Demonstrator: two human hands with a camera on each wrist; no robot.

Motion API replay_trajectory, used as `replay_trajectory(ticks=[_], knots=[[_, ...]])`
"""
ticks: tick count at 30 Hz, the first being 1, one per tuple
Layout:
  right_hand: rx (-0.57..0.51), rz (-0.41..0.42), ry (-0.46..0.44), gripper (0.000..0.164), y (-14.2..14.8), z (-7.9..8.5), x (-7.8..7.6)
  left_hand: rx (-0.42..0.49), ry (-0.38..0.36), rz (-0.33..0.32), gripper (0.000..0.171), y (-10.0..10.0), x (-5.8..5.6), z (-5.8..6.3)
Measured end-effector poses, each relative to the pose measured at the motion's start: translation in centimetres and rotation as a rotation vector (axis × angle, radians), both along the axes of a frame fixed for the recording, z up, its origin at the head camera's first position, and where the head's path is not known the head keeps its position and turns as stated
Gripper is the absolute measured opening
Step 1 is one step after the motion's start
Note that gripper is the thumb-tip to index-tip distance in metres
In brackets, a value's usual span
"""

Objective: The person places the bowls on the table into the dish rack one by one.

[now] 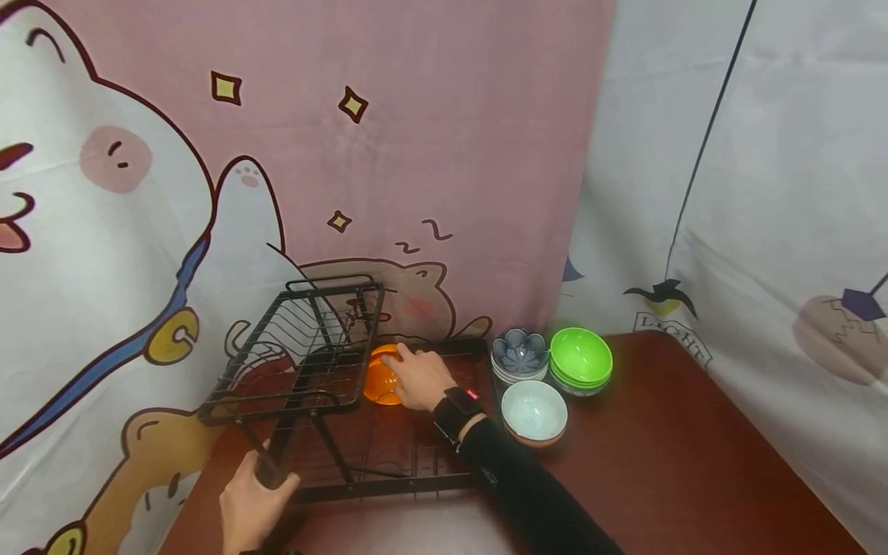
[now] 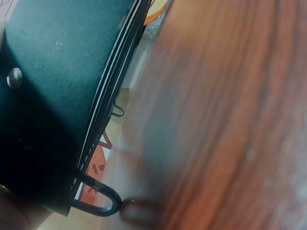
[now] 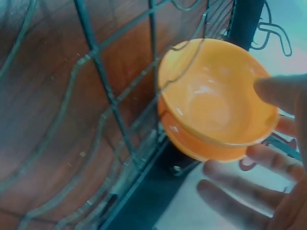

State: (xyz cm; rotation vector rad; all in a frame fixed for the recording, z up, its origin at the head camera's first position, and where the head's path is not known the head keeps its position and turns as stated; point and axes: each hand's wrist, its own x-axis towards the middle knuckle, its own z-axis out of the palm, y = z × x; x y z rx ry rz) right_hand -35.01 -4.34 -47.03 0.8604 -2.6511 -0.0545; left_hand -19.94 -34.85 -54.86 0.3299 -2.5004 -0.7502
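Note:
A black two-tier wire dish rack stands on the table. My left hand grips its near left corner, thumb and fingers around the dark side frame. In the left wrist view the rack's flat black side panel fills the left part, with a wire loop at its lower end. Over the lower tier, beside the raised shelf, my right hand pinches the rim of an orange bowl. The thumb lies over the rim on the inner side, other fingers outside. The bowl stands tilted against the rack's wires.
Right of the rack stand stacked grey flower-shaped bowls, bright green bowls in a stack, and a pale bowl in front. The brown table extends to the right. A printed cloth hangs behind.

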Motion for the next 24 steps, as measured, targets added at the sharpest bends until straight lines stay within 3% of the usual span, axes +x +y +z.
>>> replay_trajectory(ticks=[7,15,19,24], knots=[[-0.017,-0.012,-0.032,0.061,1.0,1.9,1.3,-0.008,-0.015,0.002,0.065,0.0,-0.2,0.2],[-0.196,-0.049,-0.092,0.063,5.0,5.3,2.8,0.0,-0.031,0.003,0.069,0.1,-0.4,0.2],[-0.228,-0.074,-0.054,0.062,7.6,6.4,3.4,-0.004,-0.009,-0.006,0.068,0.1,-0.4,0.1],[-0.252,-0.085,-0.029,0.06,10.5,6.6,4.5,0.006,-0.012,0.012,0.068,0.0,-0.2,-0.1]])
